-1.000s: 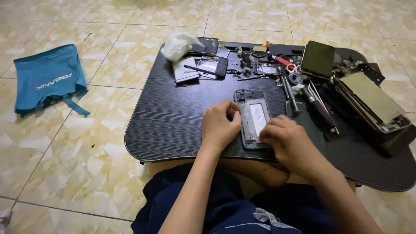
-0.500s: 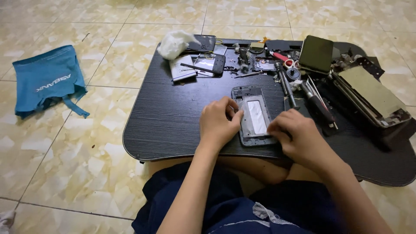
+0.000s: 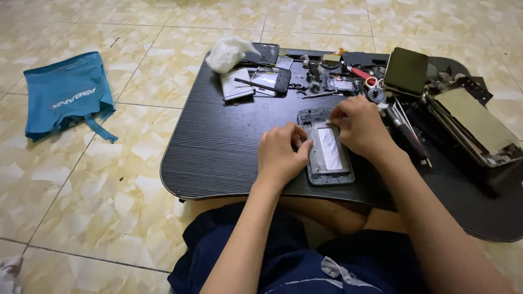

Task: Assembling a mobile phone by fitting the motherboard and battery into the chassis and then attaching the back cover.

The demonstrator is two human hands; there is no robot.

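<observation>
Two hands on phone frame [image 3: 328,149], left hand [image 3: 280,155] beside, right hand [image 3: 359,126] above

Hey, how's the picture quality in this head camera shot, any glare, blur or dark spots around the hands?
Head view: soft, even light, and sharp on the left hand, right hand and opened phone frame; a pale sheen on the black table and floor tiles; the lap beneath is dim; the edges bow slightly.

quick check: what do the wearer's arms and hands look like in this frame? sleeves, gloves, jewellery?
Both arms are bare to the frame edge: no sleeves show. The left hand and right hand wear no gloves; no rings, watch or wristbands are visible. The only clothing in view is dark navy blue shorts with a pale mark.
</observation>
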